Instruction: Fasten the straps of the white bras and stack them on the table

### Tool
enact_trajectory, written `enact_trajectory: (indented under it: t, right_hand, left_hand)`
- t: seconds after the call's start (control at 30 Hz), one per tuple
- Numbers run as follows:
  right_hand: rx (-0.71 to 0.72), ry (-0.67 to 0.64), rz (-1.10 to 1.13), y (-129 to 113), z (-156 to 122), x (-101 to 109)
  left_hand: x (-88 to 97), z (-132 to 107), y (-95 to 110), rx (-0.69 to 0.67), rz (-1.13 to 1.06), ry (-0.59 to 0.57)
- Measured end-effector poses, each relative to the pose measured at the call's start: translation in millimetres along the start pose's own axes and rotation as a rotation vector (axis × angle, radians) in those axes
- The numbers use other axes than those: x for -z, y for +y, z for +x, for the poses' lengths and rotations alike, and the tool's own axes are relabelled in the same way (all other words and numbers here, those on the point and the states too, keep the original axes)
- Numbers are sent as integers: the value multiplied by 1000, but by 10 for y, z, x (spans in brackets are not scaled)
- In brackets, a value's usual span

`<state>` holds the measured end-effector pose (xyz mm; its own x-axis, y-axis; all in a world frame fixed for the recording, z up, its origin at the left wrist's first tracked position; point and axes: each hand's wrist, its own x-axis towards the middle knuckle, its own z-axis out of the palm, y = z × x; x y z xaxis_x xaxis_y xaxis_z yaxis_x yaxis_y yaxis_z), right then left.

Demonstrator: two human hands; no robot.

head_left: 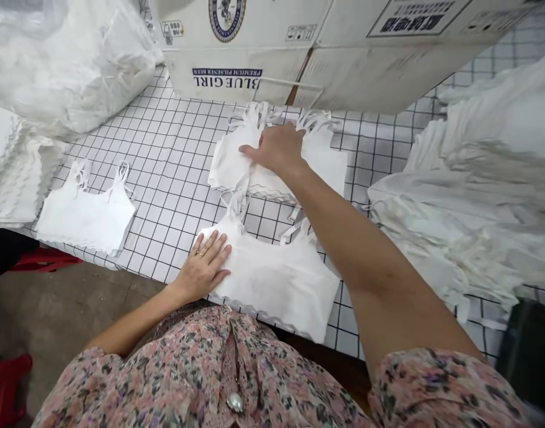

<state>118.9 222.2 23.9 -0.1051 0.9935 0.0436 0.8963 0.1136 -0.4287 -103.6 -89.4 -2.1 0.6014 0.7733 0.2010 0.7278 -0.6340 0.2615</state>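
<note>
Flat on the near edge of the table lies a white strappy crop top [276, 276]. My left hand [205, 264] rests on its left side with the fingers stretched out. Farther back is a stack of similar white tops [230, 157], their thin straps bunched toward the box. My right hand [279, 145] reaches over this stack, thumb out to the left and the other fingers curled down. Its fingertips are hidden, so what they grip, if anything, does not show. A thin strap runs down between the stack and the near top.
A large carton [236, 59] stands along the back. White garments pile up [468, 196] at right. On the left are a smaller stack of tops [87, 217], folded white pieces [13, 172] and a plastic bag [76, 65]. A red stool [9, 380] stands below.
</note>
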Motion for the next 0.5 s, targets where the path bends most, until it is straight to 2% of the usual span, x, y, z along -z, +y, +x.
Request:
enact_trajectory:
  t: [0.1,0.2,0.33,0.43,0.5]
  right_hand:
    - [-132,-86,-36,-62,224,22]
    - [-122,-61,46,-10,255,69]
    - [59,29,145,123,23,134]
    - [284,-10,152,156,-312,128]
    - [478,-49,116,146,-515,81]
  left_hand:
    - [98,20,-33,-13,-93,16]
    - [292,157,-202,20,-244,127]
    - [572,570,-591,233,-469,279]
    - [613,925,-796,373,-639,175]
    - [546,1108,-820,444,-664,76]
